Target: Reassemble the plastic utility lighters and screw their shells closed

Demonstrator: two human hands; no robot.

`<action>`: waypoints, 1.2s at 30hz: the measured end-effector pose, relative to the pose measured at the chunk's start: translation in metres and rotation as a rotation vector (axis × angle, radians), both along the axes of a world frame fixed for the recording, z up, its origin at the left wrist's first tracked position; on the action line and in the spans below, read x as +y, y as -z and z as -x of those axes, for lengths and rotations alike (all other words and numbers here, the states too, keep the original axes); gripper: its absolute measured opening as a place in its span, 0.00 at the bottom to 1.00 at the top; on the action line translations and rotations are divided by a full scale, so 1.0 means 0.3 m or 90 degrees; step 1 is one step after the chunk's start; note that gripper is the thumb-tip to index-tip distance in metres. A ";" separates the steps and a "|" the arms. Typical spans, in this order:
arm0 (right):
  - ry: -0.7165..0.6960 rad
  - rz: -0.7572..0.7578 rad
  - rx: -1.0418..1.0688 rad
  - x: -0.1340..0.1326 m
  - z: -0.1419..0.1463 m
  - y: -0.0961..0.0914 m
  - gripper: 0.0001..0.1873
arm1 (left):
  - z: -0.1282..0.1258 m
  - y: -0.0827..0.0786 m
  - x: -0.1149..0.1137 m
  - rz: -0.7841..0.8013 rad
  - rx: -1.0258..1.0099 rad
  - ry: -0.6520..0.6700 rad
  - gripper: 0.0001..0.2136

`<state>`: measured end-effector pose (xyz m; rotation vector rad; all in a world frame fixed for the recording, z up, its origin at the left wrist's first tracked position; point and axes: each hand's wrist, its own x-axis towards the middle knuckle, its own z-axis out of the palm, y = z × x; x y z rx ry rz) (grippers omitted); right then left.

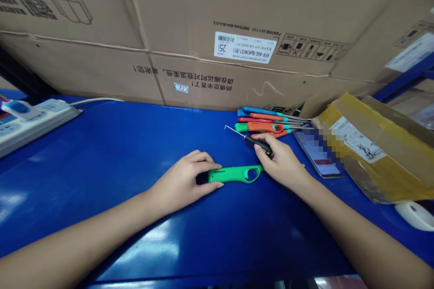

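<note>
A green plastic lighter body [235,174] lies flat on the blue table [118,153]. My left hand [190,180] grips its left end, fingers curled over it. My right hand [280,160] is at its right end and is closed round a small black-handled screwdriver [257,142], whose thin metal shaft points up and left. Just beyond my right hand lies a pile of several long lighters [266,122] in blue, red, orange and green.
Large cardboard boxes [217,31] wall off the back of the table. A phone [317,152] lies right of my right hand, beside a yellow-taped parcel [376,149]. A white power strip [30,119] sits at the far left, a white object [415,214] at the right edge.
</note>
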<state>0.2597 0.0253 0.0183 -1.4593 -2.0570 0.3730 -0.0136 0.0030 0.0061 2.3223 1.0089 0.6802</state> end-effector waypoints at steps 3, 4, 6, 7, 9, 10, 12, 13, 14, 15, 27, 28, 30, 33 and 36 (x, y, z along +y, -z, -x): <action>0.017 0.001 0.059 -0.037 0.007 -0.057 0.14 | -0.003 -0.002 0.003 0.066 -0.055 -0.040 0.17; 0.027 -0.001 0.094 -0.054 0.009 -0.078 0.14 | -0.004 -0.004 0.006 0.098 -0.084 -0.068 0.18; 0.057 -0.001 0.178 -0.088 0.015 -0.116 0.12 | -0.005 -0.011 0.011 0.170 -0.158 -0.142 0.21; 0.069 0.005 0.235 -0.103 0.018 -0.131 0.11 | -0.005 -0.017 0.014 0.206 -0.203 -0.181 0.23; 0.075 0.070 0.361 -0.125 0.022 -0.149 0.11 | -0.004 -0.031 0.019 0.256 -0.297 -0.239 0.28; 0.069 0.109 0.423 -0.131 0.025 -0.152 0.12 | -0.004 -0.039 0.020 0.266 -0.337 -0.252 0.31; 0.050 0.183 0.524 -0.133 0.030 -0.146 0.13 | -0.004 -0.056 0.018 0.264 -0.384 -0.249 0.32; 0.042 0.212 0.560 -0.132 0.034 -0.140 0.13 | -0.004 -0.063 0.016 0.259 -0.392 -0.240 0.30; 0.037 0.239 0.586 -0.130 0.038 -0.133 0.14 | -0.004 -0.068 0.014 0.256 -0.393 -0.232 0.28; 0.037 0.265 0.606 -0.129 0.042 -0.125 0.14 | -0.005 -0.071 0.012 0.252 -0.389 -0.225 0.25; 0.030 0.340 0.670 -0.106 0.047 -0.067 0.13 | -0.004 -0.072 0.011 0.135 -0.234 -0.183 0.08; 0.027 0.334 0.671 -0.103 0.043 -0.061 0.12 | -0.004 -0.074 0.011 0.123 -0.218 -0.172 0.07; 0.028 0.323 0.677 -0.100 0.040 -0.052 0.12 | -0.005 -0.076 0.012 0.106 -0.198 -0.150 0.07; 0.033 0.323 0.687 -0.100 0.041 -0.047 0.12 | -0.003 -0.074 0.014 0.091 -0.197 -0.109 0.07; 0.037 0.339 0.694 -0.100 0.046 -0.048 0.13 | 0.000 -0.066 0.015 0.077 -0.216 -0.067 0.06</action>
